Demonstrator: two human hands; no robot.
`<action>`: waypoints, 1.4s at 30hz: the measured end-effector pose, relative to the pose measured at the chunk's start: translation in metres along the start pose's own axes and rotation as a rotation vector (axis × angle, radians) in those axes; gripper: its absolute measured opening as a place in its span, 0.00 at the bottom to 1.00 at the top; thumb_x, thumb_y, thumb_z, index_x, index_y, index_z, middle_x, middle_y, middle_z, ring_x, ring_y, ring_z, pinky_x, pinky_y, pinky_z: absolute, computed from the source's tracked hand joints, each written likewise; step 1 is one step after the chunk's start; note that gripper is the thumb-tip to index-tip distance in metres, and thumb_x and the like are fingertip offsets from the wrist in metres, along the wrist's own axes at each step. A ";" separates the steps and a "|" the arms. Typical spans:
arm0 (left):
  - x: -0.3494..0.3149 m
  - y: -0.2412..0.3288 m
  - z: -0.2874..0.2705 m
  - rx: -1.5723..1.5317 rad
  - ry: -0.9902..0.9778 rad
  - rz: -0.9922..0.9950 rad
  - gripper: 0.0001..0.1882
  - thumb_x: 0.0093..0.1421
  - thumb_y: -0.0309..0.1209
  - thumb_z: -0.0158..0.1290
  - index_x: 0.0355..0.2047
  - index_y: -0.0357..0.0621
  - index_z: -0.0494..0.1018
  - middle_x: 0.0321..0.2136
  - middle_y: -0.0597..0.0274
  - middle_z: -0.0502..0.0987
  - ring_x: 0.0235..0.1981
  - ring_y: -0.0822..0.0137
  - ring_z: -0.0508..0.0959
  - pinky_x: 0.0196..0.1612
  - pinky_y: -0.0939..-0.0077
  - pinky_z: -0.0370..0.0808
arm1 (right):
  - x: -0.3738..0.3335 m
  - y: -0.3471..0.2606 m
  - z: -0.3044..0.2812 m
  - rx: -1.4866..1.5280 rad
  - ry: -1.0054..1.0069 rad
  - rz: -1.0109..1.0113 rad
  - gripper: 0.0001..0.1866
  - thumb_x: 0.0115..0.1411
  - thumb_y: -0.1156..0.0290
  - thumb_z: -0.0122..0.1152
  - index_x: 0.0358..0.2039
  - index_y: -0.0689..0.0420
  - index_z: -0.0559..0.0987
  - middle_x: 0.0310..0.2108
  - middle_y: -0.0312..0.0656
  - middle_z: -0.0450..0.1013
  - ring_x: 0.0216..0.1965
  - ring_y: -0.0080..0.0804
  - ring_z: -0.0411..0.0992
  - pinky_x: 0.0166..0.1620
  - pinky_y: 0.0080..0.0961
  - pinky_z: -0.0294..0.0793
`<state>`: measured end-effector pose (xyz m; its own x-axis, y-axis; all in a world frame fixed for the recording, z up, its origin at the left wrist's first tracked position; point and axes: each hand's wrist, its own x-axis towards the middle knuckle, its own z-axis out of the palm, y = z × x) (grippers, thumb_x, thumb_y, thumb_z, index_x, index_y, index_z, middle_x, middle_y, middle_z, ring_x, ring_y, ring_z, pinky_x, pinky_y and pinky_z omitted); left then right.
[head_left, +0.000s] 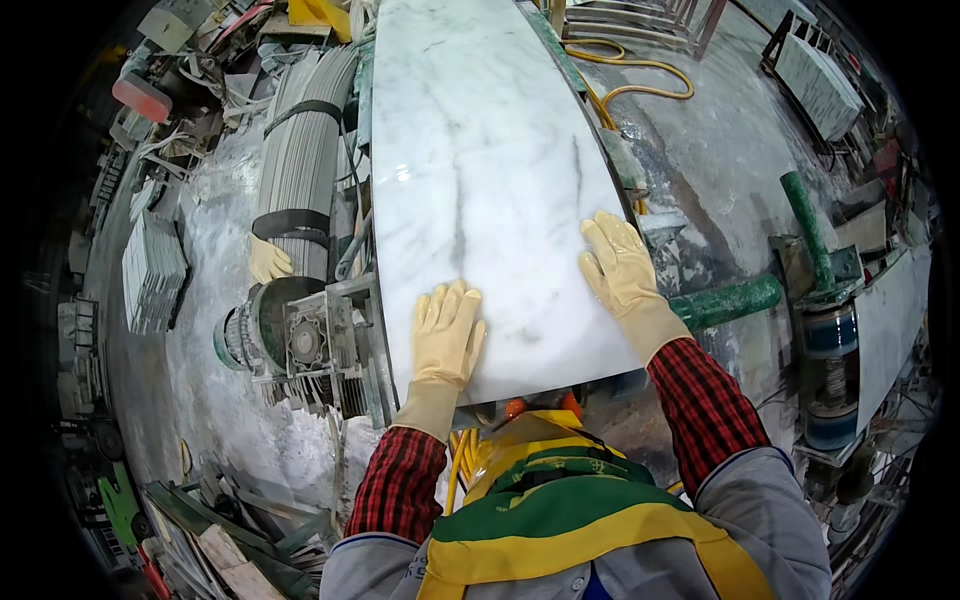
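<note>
A long white marble slab [510,180] with grey veins lies flat in front of me, its near edge close to my apron [550,520]. My left hand [447,335], in a cream rubber glove, rests on the slab near its near left corner, fingers stretched out and pointing away from me. Toward the right edge, my right hand [622,270] lies on the slab in a matching glove, somewhat farther off, its fingers extended and the thumb apart. Neither hand grips anything. Red and black checked sleeves cover both forearms.
Left of the slab stand a motor with gearbox [300,335], a strapped grey ribbed bundle [305,140] and a loose glove [268,260]. A green bar [728,302] juts out at the right. Farther off lie a yellow hose [650,92] and stacked slabs [152,270].
</note>
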<state>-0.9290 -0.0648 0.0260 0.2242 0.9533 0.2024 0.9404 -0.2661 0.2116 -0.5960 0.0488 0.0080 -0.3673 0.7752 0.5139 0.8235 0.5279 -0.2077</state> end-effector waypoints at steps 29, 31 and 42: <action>-0.017 0.010 -0.005 -0.017 0.025 -0.007 0.26 0.67 0.35 0.61 0.65 0.48 0.73 0.68 0.47 0.74 0.70 0.41 0.71 0.76 0.43 0.60 | -0.016 -0.008 -0.009 0.002 -0.019 0.000 0.29 0.67 0.63 0.66 0.67 0.57 0.77 0.67 0.57 0.73 0.67 0.58 0.70 0.73 0.52 0.65; -0.018 0.009 -0.003 -0.014 0.029 -0.006 0.26 0.67 0.35 0.61 0.65 0.48 0.73 0.68 0.47 0.74 0.70 0.41 0.71 0.76 0.43 0.61 | -0.017 -0.009 -0.010 -0.001 -0.011 -0.001 0.29 0.67 0.63 0.67 0.66 0.57 0.77 0.67 0.57 0.73 0.67 0.58 0.70 0.73 0.52 0.65; -0.024 0.013 -0.005 -0.011 0.033 -0.002 0.26 0.67 0.35 0.61 0.64 0.48 0.73 0.67 0.48 0.74 0.69 0.40 0.71 0.75 0.42 0.61 | -0.024 -0.011 -0.012 0.002 -0.023 0.020 0.28 0.67 0.62 0.67 0.66 0.56 0.78 0.67 0.56 0.73 0.68 0.57 0.70 0.73 0.52 0.65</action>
<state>-0.9231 -0.0920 0.0285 0.2137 0.9487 0.2331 0.9381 -0.2659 0.2222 -0.5911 0.0201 0.0083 -0.3606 0.7934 0.4904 0.8298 0.5129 -0.2197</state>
